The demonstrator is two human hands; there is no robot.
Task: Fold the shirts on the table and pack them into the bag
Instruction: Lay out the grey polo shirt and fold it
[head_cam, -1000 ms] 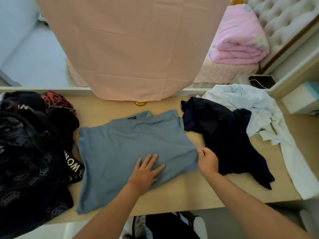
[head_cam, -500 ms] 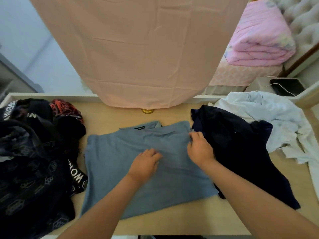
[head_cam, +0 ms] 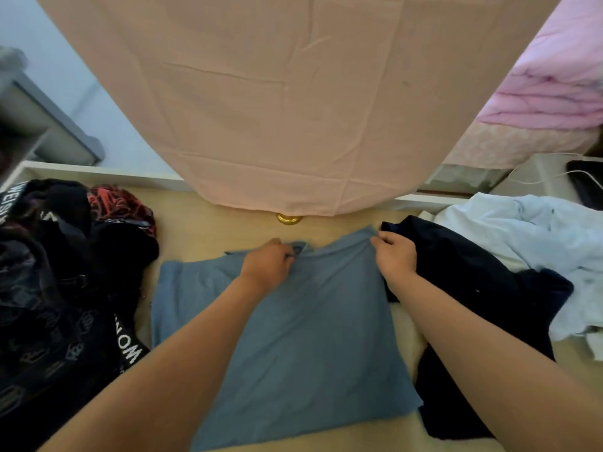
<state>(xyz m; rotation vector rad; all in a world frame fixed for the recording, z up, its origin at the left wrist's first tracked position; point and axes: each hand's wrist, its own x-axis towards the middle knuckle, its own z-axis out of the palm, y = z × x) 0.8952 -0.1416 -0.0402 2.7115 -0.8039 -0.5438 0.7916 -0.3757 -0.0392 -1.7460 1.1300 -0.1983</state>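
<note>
Blue-grey shirt (head_cam: 310,337) lying flat on the pale wooden table (head_cam: 208,223), collar at its far edge. Left hand (head_cam: 269,265), fingers curled, pinches the shirt's collar; right hand (head_cam: 396,256), likewise curled, pinches the shirt's far right corner. A navy garment (head_cam: 463,275) touches the shirt's right edge, with a crumpled white garment (head_cam: 522,230) beyond it. Left of the shirt lies a black patterned heap (head_cam: 49,321) with lettered straps; whether it is a bag or clothing cannot be told.

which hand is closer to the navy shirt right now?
Right. The right hand pinches a far corner of the blue shirt, against the navy shirt; the left hand grips the collar, farther off across blue cloth.
</note>
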